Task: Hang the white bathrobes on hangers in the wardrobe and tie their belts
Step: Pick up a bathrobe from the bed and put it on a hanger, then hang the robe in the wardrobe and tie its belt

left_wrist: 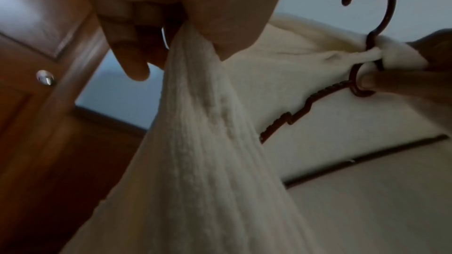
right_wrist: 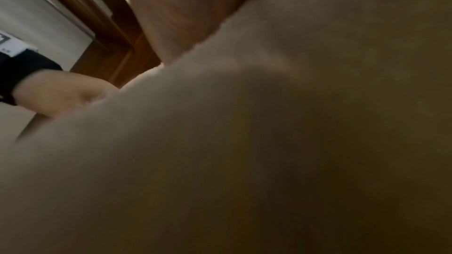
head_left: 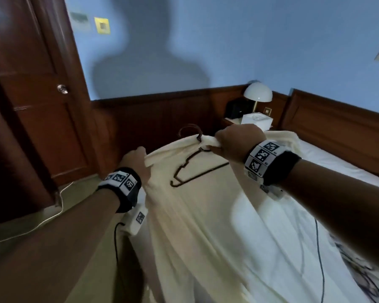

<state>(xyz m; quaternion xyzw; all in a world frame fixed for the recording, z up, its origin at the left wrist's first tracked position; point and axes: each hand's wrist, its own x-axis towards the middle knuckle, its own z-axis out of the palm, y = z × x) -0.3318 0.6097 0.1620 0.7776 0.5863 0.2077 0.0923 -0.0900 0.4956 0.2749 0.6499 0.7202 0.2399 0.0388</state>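
Robe (head_left: 201, 215): white, held up over the bed (head_left: 337, 171) by both hands, its length draped down to the sheet.

Left hand (head_left: 136, 164): fingers (left_wrist: 132, 53) curled and clamped with the thumb on a gathered edge of the robe, seen from below in the left wrist view.

Right hand (head_left: 236, 142): fingers curled tight on a bunched part of the robe together with the neck of the hanger (head_left: 197, 165); one fingertip (left_wrist: 374, 81) is seen pressed inside the hanger's lower loop.

Hanger: dark brown, hook upward, its shoulder and bar lying against the cloth.

Head view only: door (head_left: 37, 95) at left, lamp (head_left: 258, 92) and white box (head_left: 256, 121) on the far nightstand, cables on the bed.

Left wrist view only: the hook's full curve and the notched hanger shoulder.

Right wrist view: filled almost wholly by blurred robe cloth; the right fingers cannot be made out there, and the left hand is seen at the cloth's edge.
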